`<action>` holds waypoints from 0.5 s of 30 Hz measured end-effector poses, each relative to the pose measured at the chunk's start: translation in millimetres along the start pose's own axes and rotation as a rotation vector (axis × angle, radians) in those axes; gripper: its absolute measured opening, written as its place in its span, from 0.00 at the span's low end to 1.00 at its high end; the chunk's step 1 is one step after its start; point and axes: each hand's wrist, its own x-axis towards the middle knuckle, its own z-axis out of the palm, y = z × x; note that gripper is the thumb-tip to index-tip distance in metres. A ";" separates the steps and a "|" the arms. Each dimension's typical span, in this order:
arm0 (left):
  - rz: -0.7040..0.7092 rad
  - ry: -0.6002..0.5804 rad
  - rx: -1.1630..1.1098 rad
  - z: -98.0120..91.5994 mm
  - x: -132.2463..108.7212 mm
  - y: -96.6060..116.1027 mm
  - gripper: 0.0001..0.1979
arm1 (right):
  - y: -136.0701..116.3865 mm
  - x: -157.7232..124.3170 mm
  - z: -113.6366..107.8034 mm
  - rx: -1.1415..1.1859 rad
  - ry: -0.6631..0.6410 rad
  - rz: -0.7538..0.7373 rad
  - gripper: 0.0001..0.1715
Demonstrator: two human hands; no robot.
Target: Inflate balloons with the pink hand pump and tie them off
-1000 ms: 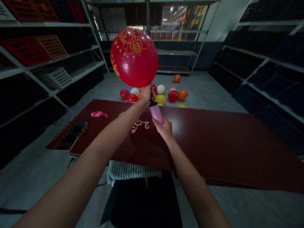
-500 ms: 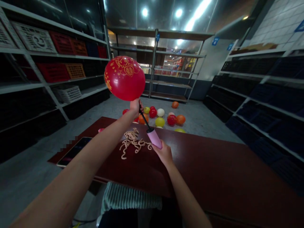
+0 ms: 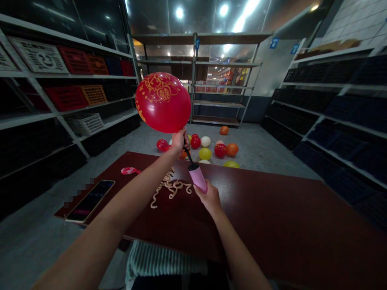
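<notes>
A red balloon (image 3: pixel 163 102) with yellow printed figures is inflated above the table. My left hand (image 3: pixel 179 141) is closed around its neck, at the upper end of a balloon pump's black rod (image 3: pixel 189 158). Lower down, my right hand (image 3: pixel 209 198) grips the pump's pink barrel (image 3: pixel 198 179). The nozzle inside the balloon's neck is hidden by my left fingers. Beneath my left forearm lies a pile of curled beige strips (image 3: pixel 172 185), partly covered by the arm. A limp red-and-white balloon (image 3: pixel 130 170) rests farther left on the table.
The dark brown table (image 3: pixel 272 217) carries a phone (image 3: pixel 90 201) near its left edge. Several inflated balloons (image 3: pixel 205 154) lie on the floor beyond it. Shelves with crates (image 3: pixel 72 60) stand left, more shelving (image 3: pixel 223 104) behind, and dark crates (image 3: pixel 332 133) right.
The red balloon looks slightly larger. My left hand and the pump's rod have come a little closer to the pink barrel. The view has shifted slightly, showing more of the phone and limp balloon.
</notes>
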 end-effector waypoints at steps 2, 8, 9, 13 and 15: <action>-0.044 -0.026 0.024 6.2 -6.8 -23.5 0.22 | 1.2 1.2 0.8 0.007 0.003 0.029 0.24; -0.083 -0.052 0.051 13.7 -18.4 -64.0 0.23 | 2.8 2.4 1.1 0.069 0.005 0.095 0.25; -0.090 -0.053 0.054 12.9 -17.5 -64.3 0.22 | 2.8 2.7 1.0 0.077 0.002 0.093 0.25; -0.132 0.000 0.024 4.2 -13.0 -56.6 0.20 | 2.1 5.0 0.9 0.044 -0.010 0.082 0.27; -0.155 0.042 -0.003 -2.0 -13.1 -50.2 0.19 | 1.3 5.9 1.1 0.024 -0.023 0.075 0.27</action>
